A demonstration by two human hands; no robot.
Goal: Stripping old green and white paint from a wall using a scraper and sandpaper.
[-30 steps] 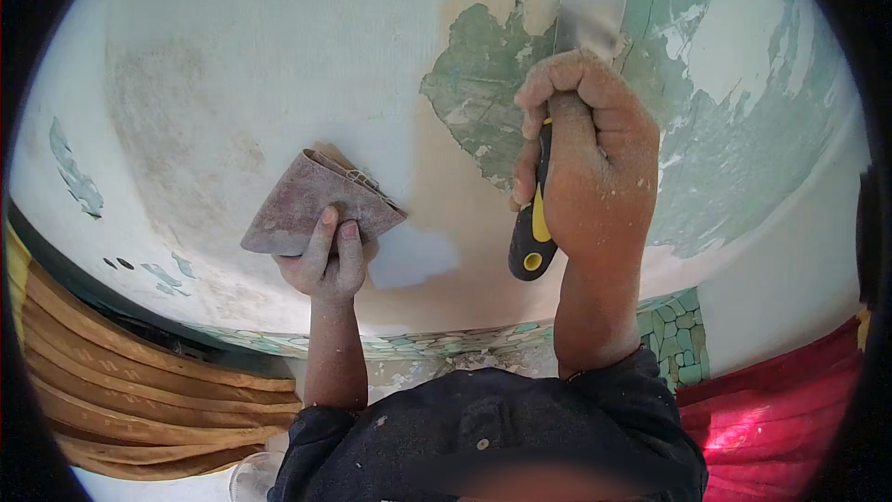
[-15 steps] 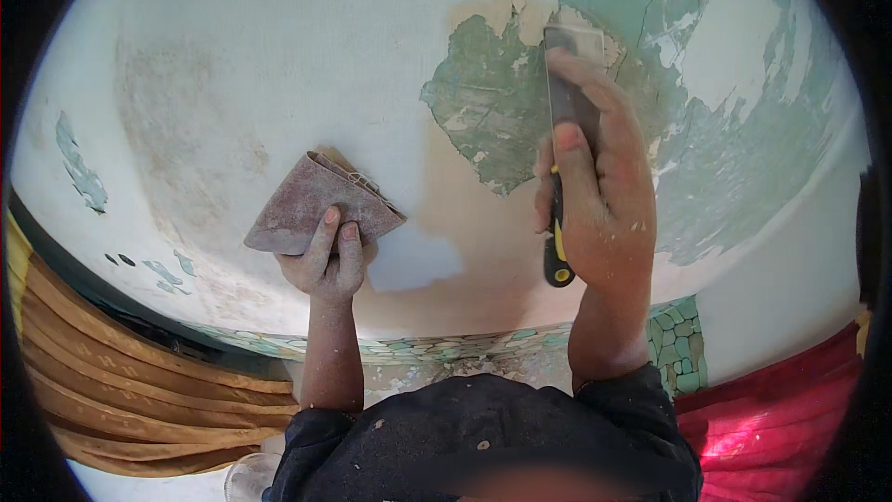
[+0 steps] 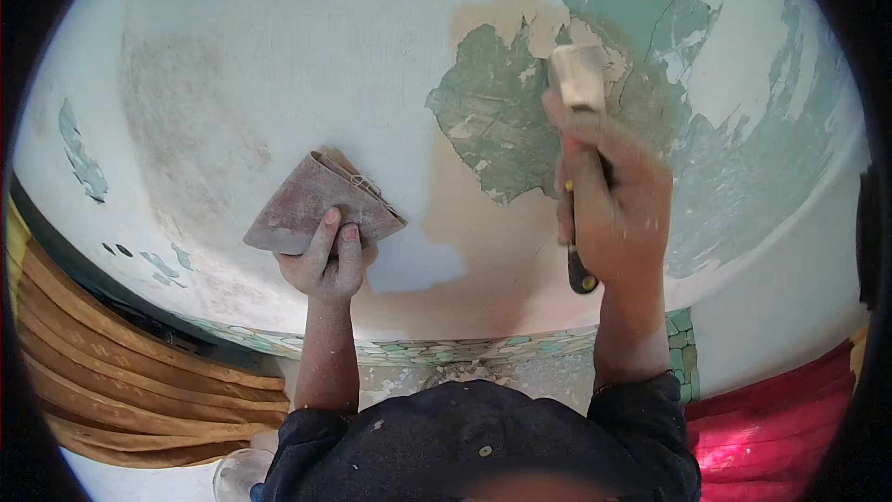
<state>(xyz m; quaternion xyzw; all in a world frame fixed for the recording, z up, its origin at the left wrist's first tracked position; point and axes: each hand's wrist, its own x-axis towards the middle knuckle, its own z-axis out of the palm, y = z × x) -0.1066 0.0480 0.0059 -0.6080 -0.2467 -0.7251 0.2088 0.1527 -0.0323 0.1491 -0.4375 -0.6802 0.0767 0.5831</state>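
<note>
My left hand (image 3: 325, 256) is closed on a folded sheet of brown sandpaper (image 3: 311, 204), held up in front of the wall with two fingers across its lower face. In my right hand (image 3: 618, 200) is a putty knife (image 3: 578, 74) with a black and yellow handle, its wide metal blade pointing up. The blade lies over a green patch (image 3: 497, 116) of wall where the pale paint has come off; motion blurs it, and whether it touches the surface I cannot tell. Cracked and ragged paint edges surround the patch.
The pale wall (image 3: 307, 56) has more bared green areas (image 3: 743, 167) at the right and a brownish stain (image 3: 190, 121) at the left. A green stone-pattern band (image 3: 465, 350) runs along its foot, above flakes on the floor. An orange curtain (image 3: 139, 381) hangs left, a red cloth (image 3: 771, 437) right.
My right hand has shifted slightly right and down with the putty knife, and its blade has tilted to catch the light. My left hand and the sandpaper have barely moved.
</note>
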